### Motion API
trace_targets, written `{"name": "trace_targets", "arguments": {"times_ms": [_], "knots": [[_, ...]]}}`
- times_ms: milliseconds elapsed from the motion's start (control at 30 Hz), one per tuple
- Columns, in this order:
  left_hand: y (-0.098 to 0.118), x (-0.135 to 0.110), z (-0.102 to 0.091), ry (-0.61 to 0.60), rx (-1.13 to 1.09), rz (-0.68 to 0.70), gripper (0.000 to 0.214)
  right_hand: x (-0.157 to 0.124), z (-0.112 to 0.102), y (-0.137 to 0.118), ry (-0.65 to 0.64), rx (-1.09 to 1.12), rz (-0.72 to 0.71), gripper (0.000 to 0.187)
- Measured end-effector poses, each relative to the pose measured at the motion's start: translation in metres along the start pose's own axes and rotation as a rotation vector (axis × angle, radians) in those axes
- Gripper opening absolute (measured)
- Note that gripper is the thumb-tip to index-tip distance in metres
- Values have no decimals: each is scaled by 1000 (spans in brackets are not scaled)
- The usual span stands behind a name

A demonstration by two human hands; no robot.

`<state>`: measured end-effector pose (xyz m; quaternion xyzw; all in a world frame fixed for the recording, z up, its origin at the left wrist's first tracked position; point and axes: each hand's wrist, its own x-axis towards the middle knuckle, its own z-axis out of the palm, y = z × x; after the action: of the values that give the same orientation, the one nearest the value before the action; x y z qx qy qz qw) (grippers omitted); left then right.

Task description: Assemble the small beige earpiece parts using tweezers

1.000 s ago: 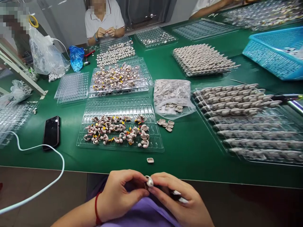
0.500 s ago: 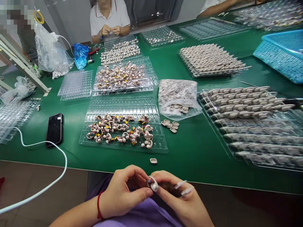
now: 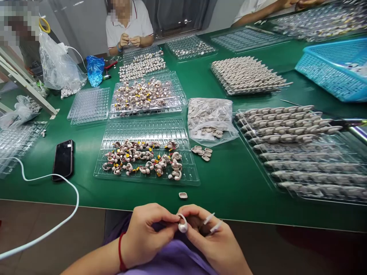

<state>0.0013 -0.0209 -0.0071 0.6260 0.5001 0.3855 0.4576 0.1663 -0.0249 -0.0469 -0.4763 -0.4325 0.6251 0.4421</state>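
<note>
Over my lap, just off the table edge, both hands meet at a small white clip-on earphone (image 3: 182, 226) with a curved hook and a rounded end. My left hand (image 3: 149, 231) pinches its left side between thumb and index finger. From the right, my right hand (image 3: 213, 238) grips it with thumb and fingertips, the fingers curled. Two pale narrow tips (image 3: 215, 227) stick out by the right fingers; I cannot make out what they are. A single beige oval shell (image 3: 182, 195) lies on the table in front of my hands.
A clear tray (image 3: 100, 172) holds several earphones with yellow parts. Beyond stands a bag of beige shells (image 3: 210, 109), with loose shells (image 3: 205, 154) beside it. Stacked shell trays (image 3: 298, 164) stand right, a phone (image 3: 63, 158) and white cable (image 3: 76, 191) left. A co-worker (image 3: 130, 23) sits opposite.
The earphone has turned a little in my fingers, so its hook and round end show more plainly. My left thumb has drawn back toward the left. The view has shifted slightly.
</note>
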Motion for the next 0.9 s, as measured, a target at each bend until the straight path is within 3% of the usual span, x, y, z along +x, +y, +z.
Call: {"name": "trace_targets", "arguments": {"times_ms": [167, 267, 367, 567, 667, 800, 900], "knots": [[-1, 0, 0, -59, -139, -159, 13, 3, -1, 11, 17, 63, 51, 26], [-2, 1, 0, -95, -317, -307, 20, 6, -3, 11, -83, 179, 99, 33], [-3, 4, -1, -110, -499, -409, 29, 7, -4, 9, -159, 265, 152, 24], [-5, 8, -1, -102, -691, -499, 37, 4, -1, 7, -92, 301, 211, 28], [-5, 6, 2, -82, -713, -485, 35, 1, 1, 3, -38, 232, 139, 25], [-5, 2, 7, 18, -661, -403, 29, -1, 2, -7, 36, 38, -88, 12], [-6, -1, 8, 59, -562, -344, 24, -2, 3, -13, 87, -82, -266, 22]]}}
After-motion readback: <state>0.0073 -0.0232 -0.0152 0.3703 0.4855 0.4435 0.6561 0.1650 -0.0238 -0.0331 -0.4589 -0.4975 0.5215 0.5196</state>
